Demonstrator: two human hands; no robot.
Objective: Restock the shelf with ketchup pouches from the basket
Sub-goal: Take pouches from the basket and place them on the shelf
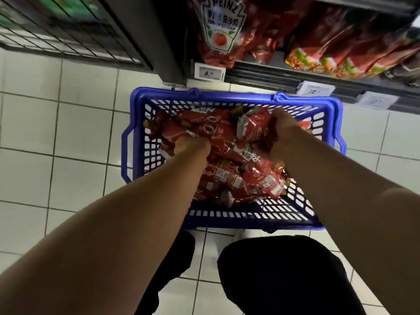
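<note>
Both hands, left (193, 147) and right (280, 133), clutching pouches (229, 142) mid-frame in basket (227, 96); overfull grabs could drop slippery ones short of shelf (261, 72).

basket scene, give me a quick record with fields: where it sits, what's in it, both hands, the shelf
basket: blue plastic basket on the white tiled floor, below the shelf
contents: pile of red ketchup pouches
left hand: left hand down in the pile, closed on pouches
right hand: right hand gripping a pouch at the far side
shelf: shelf holds a Heinz pouch above price tag
</note>
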